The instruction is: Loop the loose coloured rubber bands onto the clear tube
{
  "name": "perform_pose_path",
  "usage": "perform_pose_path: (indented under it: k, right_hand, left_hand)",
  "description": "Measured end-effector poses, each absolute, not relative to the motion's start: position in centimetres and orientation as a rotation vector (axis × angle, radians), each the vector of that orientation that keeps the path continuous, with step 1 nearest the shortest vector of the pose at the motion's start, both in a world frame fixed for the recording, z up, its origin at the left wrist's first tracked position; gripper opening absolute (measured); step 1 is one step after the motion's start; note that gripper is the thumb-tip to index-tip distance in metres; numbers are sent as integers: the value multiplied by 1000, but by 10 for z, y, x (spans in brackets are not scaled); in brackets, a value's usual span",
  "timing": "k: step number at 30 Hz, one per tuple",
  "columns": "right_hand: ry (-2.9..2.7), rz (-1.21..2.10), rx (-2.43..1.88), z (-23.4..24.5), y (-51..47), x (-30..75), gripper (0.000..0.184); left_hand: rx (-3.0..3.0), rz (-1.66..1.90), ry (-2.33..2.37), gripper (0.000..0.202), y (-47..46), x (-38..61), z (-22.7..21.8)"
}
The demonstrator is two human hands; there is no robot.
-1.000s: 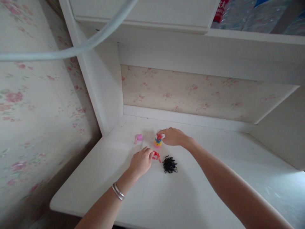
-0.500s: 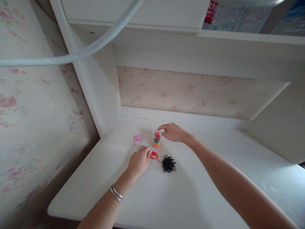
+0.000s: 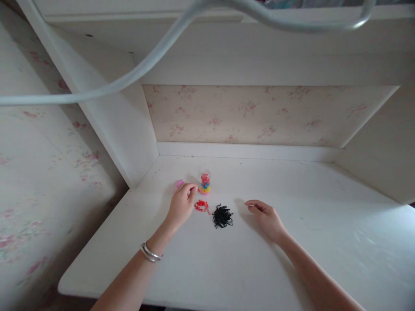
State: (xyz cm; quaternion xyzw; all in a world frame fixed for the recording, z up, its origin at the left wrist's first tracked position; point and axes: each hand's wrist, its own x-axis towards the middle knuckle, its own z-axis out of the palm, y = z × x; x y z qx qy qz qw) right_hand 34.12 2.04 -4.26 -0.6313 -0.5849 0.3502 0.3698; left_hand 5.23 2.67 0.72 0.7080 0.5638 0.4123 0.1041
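Note:
My left hand point(image 3: 182, 202) is closed in a pinch, with a bit of red rubber band point(image 3: 199, 189) showing at its fingertips. Just beyond those fingertips a clear jar point(image 3: 205, 181) stands upright without a lid, holding red, blue and yellow bands in layers. Behind the left hand, a pink cap point(image 3: 179, 183) is partly hidden. A small heap of red rubber bands point(image 3: 202, 206) lies beside the left hand, and a larger pile of black rubber bands point(image 3: 222, 216) is to its right. My right hand point(image 3: 266, 218) hovers right of the black pile, fingers loosely bent and apart, apparently holding nothing.
All of this lies on a white desk point(image 3: 324, 224) with a rounded front left corner. A white side panel point(image 3: 106, 108) rises at the left, and shelving overhangs the back. A pale cable point(image 3: 155, 54) crosses the upper view.
My right hand has left the jar's mouth and moved right and nearer to me. My left hand has lifted from the red heap toward the jar. The camera view has shifted.

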Motion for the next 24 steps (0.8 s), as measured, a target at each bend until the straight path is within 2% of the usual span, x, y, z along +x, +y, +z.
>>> perform_pose_path:
  k: [7, 16, 24]
  right_hand:
    - [-1540, 853, -1601, -46, 14, 341, 32]
    - [-1570, 793, -1584, -43, 9, 342, 31]
    - [-1573, 763, -1596, -44, 10, 339, 31]
  left_hand:
    - [2226, 1230, 1743, 25, 71, 70, 46]
    - [2260, 1053, 1821, 26, 90, 70, 47]
    - [2239, 1166, 1658, 25, 89, 66, 48]
